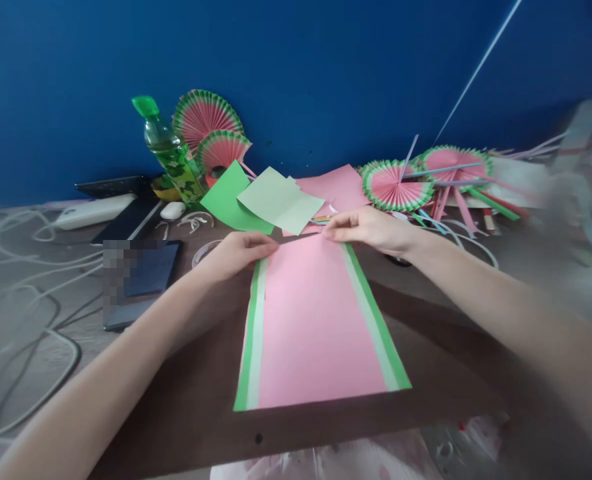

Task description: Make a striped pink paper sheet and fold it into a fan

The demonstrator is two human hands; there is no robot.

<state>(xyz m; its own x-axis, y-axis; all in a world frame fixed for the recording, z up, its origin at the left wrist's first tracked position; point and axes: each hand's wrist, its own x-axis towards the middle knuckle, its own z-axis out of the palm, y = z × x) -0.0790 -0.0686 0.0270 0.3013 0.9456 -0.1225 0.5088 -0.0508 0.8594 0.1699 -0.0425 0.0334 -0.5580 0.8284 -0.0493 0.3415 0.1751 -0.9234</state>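
A pink sheet of paper (316, 320), edged on both long sides with pale green and bright green strips, lies over the dark brown table. My left hand (241, 255) pinches its far left corner between thumb and fingers. At the far right corner, my right hand (363, 230) grips the same sheet, fingers curled and thumb pressed against the edge. The near end of the paper reaches toward the table's front. Just beyond my hands lie a pale green sheet (279, 200), a bright green sheet (233, 200) and a pink sheet (333, 185).
Pleated paper fans (396, 187) with coloured sticks lie at the back right. More round fans (209, 120) lean on the blue wall beside a green-capped bottle (169, 150). A dark phone-like device (151, 273) and white cables (31, 267) are on the left. The table (186, 413) ends near me.
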